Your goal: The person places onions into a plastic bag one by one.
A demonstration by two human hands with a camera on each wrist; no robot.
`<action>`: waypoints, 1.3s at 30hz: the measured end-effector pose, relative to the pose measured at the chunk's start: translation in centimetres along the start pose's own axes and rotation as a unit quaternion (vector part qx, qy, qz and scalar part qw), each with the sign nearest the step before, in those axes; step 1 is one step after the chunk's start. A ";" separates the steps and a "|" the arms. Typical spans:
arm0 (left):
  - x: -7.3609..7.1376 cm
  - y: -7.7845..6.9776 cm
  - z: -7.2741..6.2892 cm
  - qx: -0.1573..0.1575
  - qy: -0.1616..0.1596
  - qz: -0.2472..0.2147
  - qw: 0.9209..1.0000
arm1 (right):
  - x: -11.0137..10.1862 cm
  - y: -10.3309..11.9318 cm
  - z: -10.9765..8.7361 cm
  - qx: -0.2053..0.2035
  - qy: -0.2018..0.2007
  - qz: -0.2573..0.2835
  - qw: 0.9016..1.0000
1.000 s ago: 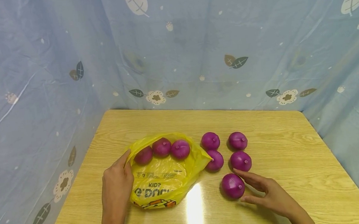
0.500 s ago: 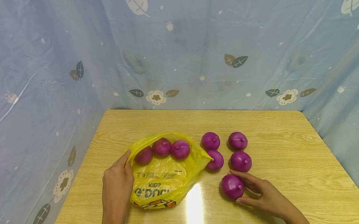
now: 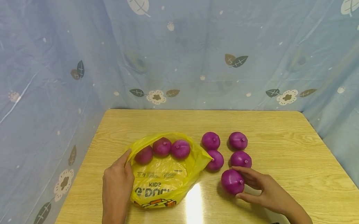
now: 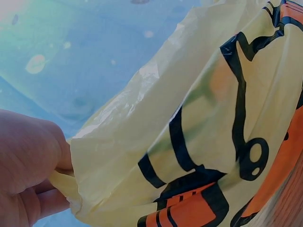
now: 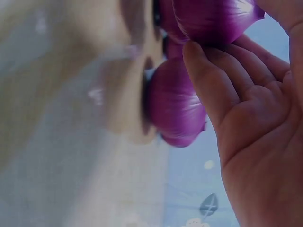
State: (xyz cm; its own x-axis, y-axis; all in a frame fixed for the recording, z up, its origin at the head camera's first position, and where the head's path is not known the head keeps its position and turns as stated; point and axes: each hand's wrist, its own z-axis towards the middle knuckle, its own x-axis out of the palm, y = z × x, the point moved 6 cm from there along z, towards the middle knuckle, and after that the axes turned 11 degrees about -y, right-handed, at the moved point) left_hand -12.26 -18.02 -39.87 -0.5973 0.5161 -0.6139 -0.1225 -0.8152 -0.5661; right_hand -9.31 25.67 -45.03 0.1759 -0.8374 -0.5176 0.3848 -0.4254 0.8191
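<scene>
My left hand [image 3: 118, 185] pinches the left edge of a yellow plastic bag [image 3: 159, 182] whose mouth gapes open toward me. Three purple onions lie inside it, among them an onion [image 3: 180, 149] at the right. In the left wrist view, thumb and fingers grip the bag's thin rim [image 4: 75, 175]. My right hand [image 3: 267, 191] holds a purple onion [image 3: 232, 182] between thumb and fingertips, close over the table. The right wrist view shows this held onion [image 5: 215, 19] at the top, the fingers curved beneath it.
Outside the bag several more onions rest on the wooden table [image 3: 281, 143]: one onion [image 3: 210, 141] with another onion [image 3: 216, 160] at the bag's right corner, and a back onion [image 3: 237, 141] with one onion [image 3: 240, 159] before it. A blue patterned curtain [image 3: 194, 48] surrounds the table.
My right hand has closed its thumb and fingers on the nearest onion and shifted it slightly up and away from me. The left hand and bag stay put.
</scene>
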 end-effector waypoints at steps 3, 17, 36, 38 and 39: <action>-0.1 -0.1 0.0 0.003 -0.001 -0.004 1.000 | -0.3 1.0 0.6 -0.009 -0.008 0.005 1.000; 0.0 -0.1 0.1 -0.005 0.005 -0.003 1.000 | -1.0 4.4 3.9 -0.058 0.003 0.003 0.998; 0.0 -0.3 0.2 0.008 -0.003 -0.002 1.000 | 0.1 8.9 8.7 -0.059 0.053 0.011 0.997; 0.0 -0.4 0.2 0.008 -0.005 -0.001 1.000 | 0.5 9.2 9.2 -0.050 0.062 0.016 0.997; 0.0 -0.4 0.2 0.007 -0.005 -0.002 1.000 | 0.7 9.4 9.5 -0.047 0.065 0.011 0.997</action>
State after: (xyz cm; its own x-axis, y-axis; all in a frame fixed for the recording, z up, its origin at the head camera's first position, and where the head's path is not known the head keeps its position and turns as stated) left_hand -12.36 -17.77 -39.58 -0.6043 0.5165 -0.6067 -0.1360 -0.8171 -0.5602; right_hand -14.16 17.87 -35.35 0.2993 -0.7923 -0.5316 0.4614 -0.3675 0.8075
